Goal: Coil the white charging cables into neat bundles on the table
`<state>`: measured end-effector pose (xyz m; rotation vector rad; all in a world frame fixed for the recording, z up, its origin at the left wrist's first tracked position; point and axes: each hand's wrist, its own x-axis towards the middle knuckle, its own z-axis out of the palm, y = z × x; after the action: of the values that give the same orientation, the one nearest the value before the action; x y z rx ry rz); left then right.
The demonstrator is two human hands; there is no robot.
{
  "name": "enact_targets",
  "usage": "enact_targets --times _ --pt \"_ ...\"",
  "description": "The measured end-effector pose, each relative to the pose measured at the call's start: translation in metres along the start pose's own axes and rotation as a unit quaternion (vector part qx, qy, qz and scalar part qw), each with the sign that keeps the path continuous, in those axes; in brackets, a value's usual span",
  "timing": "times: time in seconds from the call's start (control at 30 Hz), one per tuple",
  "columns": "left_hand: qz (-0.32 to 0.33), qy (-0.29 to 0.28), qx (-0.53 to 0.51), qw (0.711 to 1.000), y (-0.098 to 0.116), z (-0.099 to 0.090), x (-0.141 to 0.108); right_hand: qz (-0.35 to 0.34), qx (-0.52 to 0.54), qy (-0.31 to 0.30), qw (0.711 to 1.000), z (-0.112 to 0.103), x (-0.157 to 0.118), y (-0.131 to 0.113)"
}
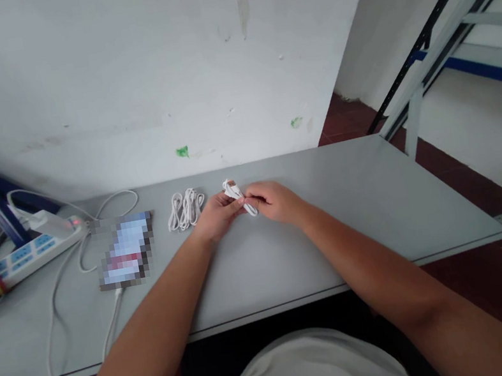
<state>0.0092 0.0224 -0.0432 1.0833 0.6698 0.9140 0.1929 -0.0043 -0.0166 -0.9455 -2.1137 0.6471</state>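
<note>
Cable: the white cable [237, 195] is a short looped bundle held just above the tabletop [358, 221], between your two hands, with a loop standing up past your fingers and a length dropping to the right.

Left grip: your left grip [219, 214] is clamped on the cable's left side, fingers closed around it.

Right grip: your right grip [275, 202] is clamped on its right side, fingertips meeting the left grip's across the bundle.

Nearest: a second white coil [185, 210] lies on the tabletop just left of your left grip, not touching it.

Farther left: a phone [126, 252], pixelated, lies flat beyond the coil, a white lead [113, 326] running from its near end. Past it sits a power strip [34, 255] with a white charger [50, 223] plugged in, its cords looping over the tabletop.

Surroundings: a scuffed white wall [115, 76] rises behind the tabletop, a metal shelf frame [442, 31] stands to the right, and dark red floor [493, 294] shows below.
</note>
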Motion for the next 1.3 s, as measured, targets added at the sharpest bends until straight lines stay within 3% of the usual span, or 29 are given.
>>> enact_targets --times 0.2,0.43,0.57,0.63,0.73,0.83,0.93,1.03,1.1,1.2,1.3 --pt "0.000 0.019 0.026 0.999 -0.004 -0.003 0.002 0.017 -0.006 0.015 1.000 0.004 0.001 0.004" --pt "0.061 0.017 0.218 0.974 0.001 -0.003 0.001 0.006 -0.047 0.019 0.999 0.002 0.001 0.001" --pt "0.108 0.027 0.277 0.954 0.002 -0.001 -0.001 0.035 -0.016 0.020 0.999 0.004 0.001 0.001" --pt "0.147 0.047 0.319 0.935 0.003 0.000 -0.003 0.070 0.022 0.030 0.997 0.009 0.001 0.002" --pt "0.223 0.081 0.430 0.871 0.008 0.002 -0.007 0.134 0.121 0.072 0.981 0.020 0.004 0.004" --pt "0.285 0.075 0.524 0.799 0.013 0.002 -0.012 0.215 0.274 0.107 0.931 0.032 0.007 0.001" --pt "0.321 0.046 0.578 0.749 0.016 0.002 -0.015 0.297 0.453 0.114 0.833 0.036 0.008 -0.004" --pt "0.327 0.027 0.604 0.726 0.018 0.003 -0.018 0.351 0.555 0.079 0.750 0.032 0.008 -0.008" --pt "0.323 0.019 0.610 0.723 0.021 0.004 -0.019 0.370 0.570 0.045 0.733 0.027 0.008 -0.008" --pt "0.318 0.028 0.595 0.738 0.022 0.005 -0.018 0.360 0.544 -0.007 0.758 0.021 0.009 -0.007" --pt "0.295 0.071 0.547 0.780 0.020 0.004 -0.014 0.321 0.431 0.001 0.843 0.016 0.008 -0.005"
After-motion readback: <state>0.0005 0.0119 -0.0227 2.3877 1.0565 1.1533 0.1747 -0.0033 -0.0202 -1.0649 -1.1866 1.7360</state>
